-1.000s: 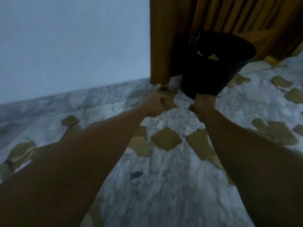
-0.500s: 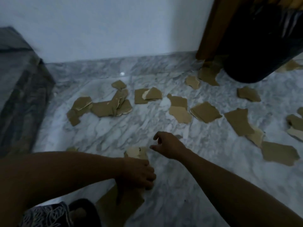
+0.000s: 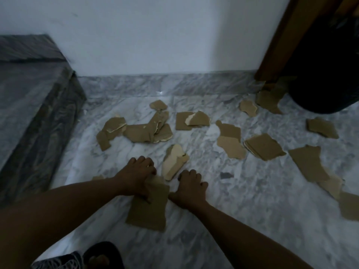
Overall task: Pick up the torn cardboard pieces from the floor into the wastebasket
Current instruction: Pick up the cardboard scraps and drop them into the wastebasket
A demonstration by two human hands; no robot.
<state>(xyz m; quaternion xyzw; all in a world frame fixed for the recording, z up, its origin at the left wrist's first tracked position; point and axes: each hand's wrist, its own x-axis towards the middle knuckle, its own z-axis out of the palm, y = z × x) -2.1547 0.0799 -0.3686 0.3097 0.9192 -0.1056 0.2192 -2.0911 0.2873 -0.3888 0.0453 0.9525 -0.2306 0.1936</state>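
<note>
Several torn brown cardboard pieces lie scattered on the marble floor. My left hand presses down on a large cardboard piece near me, thumb over its top edge. My right hand rests on the floor at that piece's right edge, fingers curled, just below a pale torn piece. Whether the right hand grips anything is unclear. The black wastebasket stands at the far right by the wooden door frame.
A dark marble step rises on the left. The white wall and its marble skirting run along the back. A cluster of cardboard pieces lies mid-floor, more pieces at right. My foot in a black sandal is at the bottom.
Both hands came away from the wastebasket down to the floor. The left hand has slid onto the large near piece, and the right hand has drawn back beside it.
</note>
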